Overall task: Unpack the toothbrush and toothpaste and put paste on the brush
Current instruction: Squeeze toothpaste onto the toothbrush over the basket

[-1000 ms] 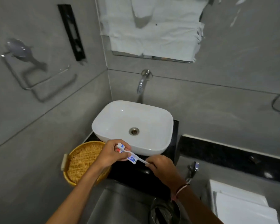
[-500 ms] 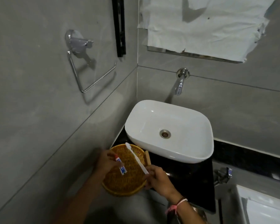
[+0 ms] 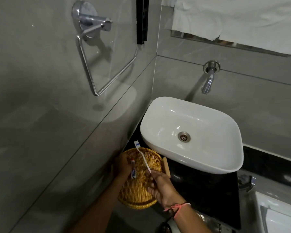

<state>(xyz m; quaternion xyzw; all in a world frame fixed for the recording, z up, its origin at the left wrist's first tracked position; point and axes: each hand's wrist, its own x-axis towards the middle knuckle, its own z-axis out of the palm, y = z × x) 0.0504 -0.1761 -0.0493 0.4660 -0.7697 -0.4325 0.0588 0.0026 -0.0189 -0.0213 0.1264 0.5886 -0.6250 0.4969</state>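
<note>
My right hand (image 3: 160, 185) pinches the lower end of a white toothbrush (image 3: 142, 154). Its head, with a blue band, points up and away toward the sink's left edge. My left hand (image 3: 123, 165) holds a small toothpaste tube (image 3: 15, 170), red, white and blue, upright by its side. Both hands hover over a round woven basket (image 3: 138, 194) on the black counter. The tube and the brush head are apart.
A white basin (image 3: 191, 132) sits on the black counter (image 3: 208, 190) to the right, under a wall tap (image 3: 208, 78). A chrome towel ring (image 3: 97, 52) hangs on the left wall. A small wooden piece (image 3: 166, 167) lies beside the basket. A white fixture (image 3: 279, 216) fills the lower right corner.
The view has swung left and closer. My hands moved from in front of the basin to over the basket, and the tube separated from the brush, which now points upward.
</note>
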